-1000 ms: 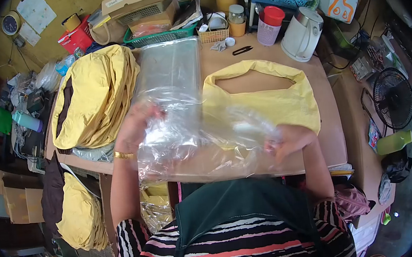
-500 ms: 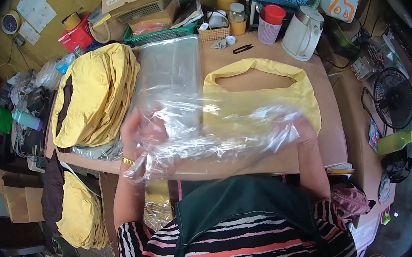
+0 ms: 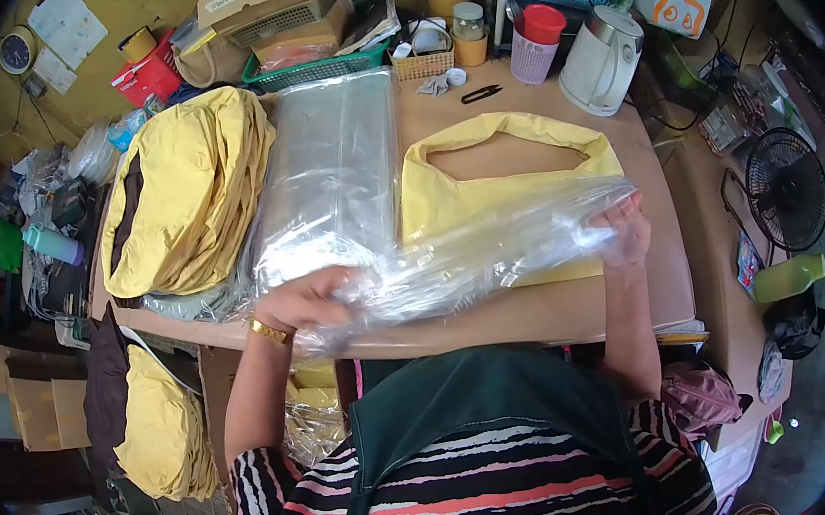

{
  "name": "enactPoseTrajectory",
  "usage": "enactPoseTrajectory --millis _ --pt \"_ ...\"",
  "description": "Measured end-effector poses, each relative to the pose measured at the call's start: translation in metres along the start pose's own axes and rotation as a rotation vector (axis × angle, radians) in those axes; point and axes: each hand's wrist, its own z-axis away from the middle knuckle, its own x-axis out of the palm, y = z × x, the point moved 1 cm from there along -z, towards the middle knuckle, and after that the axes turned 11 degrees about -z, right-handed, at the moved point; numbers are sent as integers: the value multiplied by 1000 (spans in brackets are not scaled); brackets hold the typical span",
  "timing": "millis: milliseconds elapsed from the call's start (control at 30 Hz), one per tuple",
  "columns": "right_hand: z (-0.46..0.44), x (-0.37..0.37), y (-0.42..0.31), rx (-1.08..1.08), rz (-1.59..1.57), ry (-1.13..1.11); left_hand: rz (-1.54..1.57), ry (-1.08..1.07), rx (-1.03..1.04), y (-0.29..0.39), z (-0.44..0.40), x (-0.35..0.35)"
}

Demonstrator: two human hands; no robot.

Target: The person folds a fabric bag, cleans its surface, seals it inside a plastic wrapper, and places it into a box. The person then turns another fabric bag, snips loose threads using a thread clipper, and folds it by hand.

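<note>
While left hand (image 3: 311, 298) angles inward, fingers clamped on clear plastic (image 3: 478, 256), right hand (image 3: 625, 227), farther forward, grips other end

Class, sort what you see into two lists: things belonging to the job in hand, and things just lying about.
Seemingly part of the job:
clear crumpled plastic film between left hand and right hand
flat stack of clear plastic
flat yellow cloth piece with an opening
pile of yellow cloth pieces

Apparently just lying about:
white electric kettle
red plastic cup
round black fan
</note>
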Motion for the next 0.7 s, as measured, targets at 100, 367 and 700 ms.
enactPoseTrajectory --millis 100,367,700 --pt "0 -4 -4 76 -266 -226 6 25 -190 8 7 -1" --pt "27 -51 -38 134 333 314 41 -139 -4 7 13 -9" --pt "-49 42 -7 -33 1294 234 223 1077 293 7 17 -39"
